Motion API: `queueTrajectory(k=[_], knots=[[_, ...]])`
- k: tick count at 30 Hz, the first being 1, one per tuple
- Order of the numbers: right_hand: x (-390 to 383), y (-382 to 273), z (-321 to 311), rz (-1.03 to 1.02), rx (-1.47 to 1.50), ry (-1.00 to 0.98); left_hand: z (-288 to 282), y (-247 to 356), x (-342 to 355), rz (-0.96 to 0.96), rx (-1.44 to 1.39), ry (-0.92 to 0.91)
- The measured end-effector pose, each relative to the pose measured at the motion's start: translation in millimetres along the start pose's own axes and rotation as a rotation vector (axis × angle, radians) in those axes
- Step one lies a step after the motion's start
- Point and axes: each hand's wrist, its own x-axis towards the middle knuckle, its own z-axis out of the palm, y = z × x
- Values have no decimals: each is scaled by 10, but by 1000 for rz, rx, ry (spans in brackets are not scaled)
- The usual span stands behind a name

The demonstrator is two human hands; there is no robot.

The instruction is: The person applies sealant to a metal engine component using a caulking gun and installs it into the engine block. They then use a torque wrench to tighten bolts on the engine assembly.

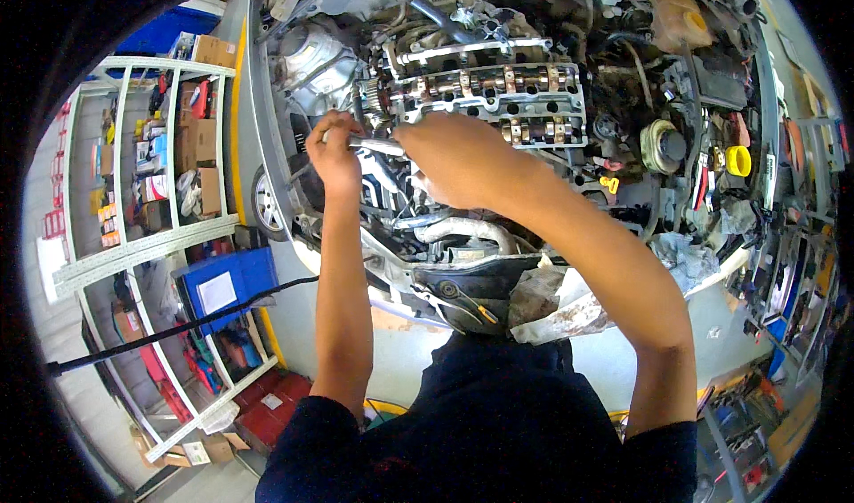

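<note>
Left hand [336,152] pinching silver tool [378,145], right hand [458,158] clasping its other end, right elbow [665,343] bent

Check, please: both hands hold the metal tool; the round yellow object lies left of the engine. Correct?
Wrong side: the head view shows the round yellow object right of the engine. The left hand and right hand hold the metal tool.

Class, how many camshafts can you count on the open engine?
2: the upper camshaft in the farther row, and the lower camshaft nearer the person, partly hidden by the right hand.
</note>
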Motion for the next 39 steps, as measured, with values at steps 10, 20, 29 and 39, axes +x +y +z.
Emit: queueTrajectory(k=[10,20,29,39], knots=[[1098,317,-366,-270,-427,63,262,510,-297,-412,-356,492],[189,-78,38,109,-97,180,-191,141,43,-538,-472,177],[460,293,-57,-157,-598,409,234,530,-56,-499,-351,327],[1013,409,-283,-416,-387,102,211,495,-109,-290,-258,279]])
